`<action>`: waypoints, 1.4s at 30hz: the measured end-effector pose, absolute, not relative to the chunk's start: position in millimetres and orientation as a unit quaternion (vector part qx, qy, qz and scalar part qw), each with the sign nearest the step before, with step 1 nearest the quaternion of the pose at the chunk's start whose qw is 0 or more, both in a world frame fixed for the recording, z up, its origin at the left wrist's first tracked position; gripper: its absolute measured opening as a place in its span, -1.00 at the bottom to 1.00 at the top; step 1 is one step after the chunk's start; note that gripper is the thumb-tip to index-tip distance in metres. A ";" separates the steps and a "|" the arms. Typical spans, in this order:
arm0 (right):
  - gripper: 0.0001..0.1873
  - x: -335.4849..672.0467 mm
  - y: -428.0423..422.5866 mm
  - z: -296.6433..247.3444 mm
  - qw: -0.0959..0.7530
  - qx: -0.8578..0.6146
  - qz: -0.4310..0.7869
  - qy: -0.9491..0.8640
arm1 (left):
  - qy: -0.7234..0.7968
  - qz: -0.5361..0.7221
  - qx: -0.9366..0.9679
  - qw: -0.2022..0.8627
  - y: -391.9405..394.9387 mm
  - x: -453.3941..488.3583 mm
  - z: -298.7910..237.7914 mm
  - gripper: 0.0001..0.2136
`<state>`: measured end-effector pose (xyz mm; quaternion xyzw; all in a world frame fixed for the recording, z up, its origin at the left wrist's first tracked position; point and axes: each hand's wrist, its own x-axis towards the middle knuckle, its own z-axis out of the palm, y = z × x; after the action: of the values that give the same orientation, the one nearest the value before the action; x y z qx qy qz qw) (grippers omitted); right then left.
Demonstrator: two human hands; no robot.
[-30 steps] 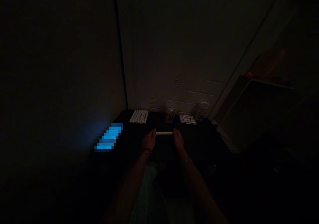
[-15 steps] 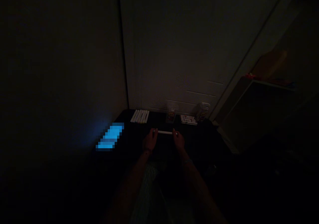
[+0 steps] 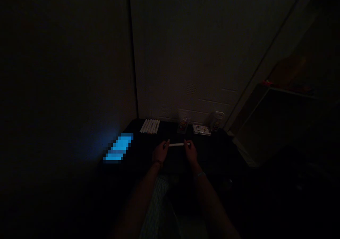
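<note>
A slim white marker point(image 3: 176, 145) lies level between my two hands, over the dark table. My left hand point(image 3: 160, 152) is closed around its left end. At the other end, my right hand point(image 3: 191, 152) pinches it with thumb and fingers. The light is very dim, so fine details of the fingers and the marker are hard to make out. Beyond my hands, several similar white markers point(image 3: 149, 126) lie side by side in a row at the back left of the table.
Two clear plastic packages point(image 3: 183, 124) stand against the wall, with a flat pack of small white pieces point(image 3: 202, 129) lying between them. A glowing, blurred screen point(image 3: 118, 148) lies on the left of the dark table point(image 3: 217, 154). Walls close off the left and back.
The whole view has shifted slightly, so everything sits a little lower. Both hands keep hold of the marker, which is tilted marginally differently.
</note>
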<state>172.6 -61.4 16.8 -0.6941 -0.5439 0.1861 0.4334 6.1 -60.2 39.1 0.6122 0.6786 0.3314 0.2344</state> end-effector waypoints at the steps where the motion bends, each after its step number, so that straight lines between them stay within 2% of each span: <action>1: -0.54 172.8 -61.1 15.9 0.430 -0.696 0.184 -0.545 | 0.678 0.334 0.611 0.235 -60.8 6.1 39.9 -0.59; 8: -0.50 171.7 -60.6 16.9 0.411 -0.713 0.167 -0.542 | 0.648 0.355 0.629 0.242 -62.0 4.2 37.7 -0.66; 20: -0.56 170.1 -61.9 20.4 0.405 -0.715 0.174 -0.543 | 0.668 0.323 0.634 0.220 -57.6 4.3 32.4 -0.63; 42: -0.55 172.1 -60.1 15.1 0.394 -0.713 0.160 -0.558 | 0.658 0.320 0.653 0.195 -54.5 2.1 25.3 -0.63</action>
<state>172.1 -60.1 15.1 -0.7128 -0.5576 0.1598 0.3943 2.1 -54.5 25.3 0.6532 0.6577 0.3203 0.1955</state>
